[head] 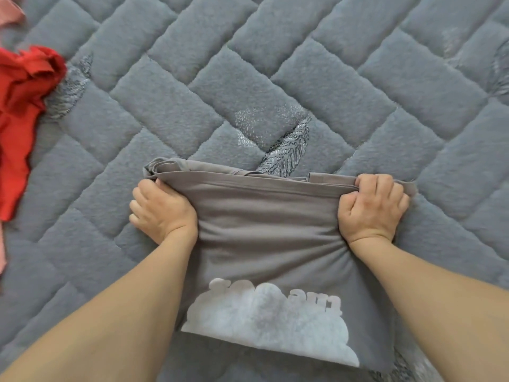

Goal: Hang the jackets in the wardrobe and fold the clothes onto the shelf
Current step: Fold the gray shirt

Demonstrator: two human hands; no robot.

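**Grey T-shirt held at both sides on quilted bed cover**

Head view, single frame.

Item 1. Grey T-shirt [264,230]: lies on the bed, lower centre of the frame, between the two forearms. Its far edge shows several stacked layers of cloth. A pale, cloud-shaped print [264,321] with lettering sits on the near part. Cloth is gathered into creases at each side where the hands hold it.

Item 2. Left hand [162,210]: at the shirt's left edge, thumb side against the fabric, fingers curled onto the bed cover beside it. Grip narrow, taking the left side of the shirt.

Item 3. Right hand [374,208]: at the shirt's right edge, fist closed, knuckles up. Grip tight, with the far right corner of the shirt bunched inside the fingers.

Item 4. Bed cover [275,78]: grey-blue, fleecy, quilted in a brick-like diagonal pattern with silvery leaf motifs; one motif lies just beyond the shirt's far edge. It fills the frame and carries everything listed.

Item 5. Red garment [22,106]: crumpled, at the left edge, well apart from the shirt.

Item 6. Pink cloth [9,12]: at the top left corner, cut off by the frame; type cannot be told.

Nothing lies between the hands and the shirt.
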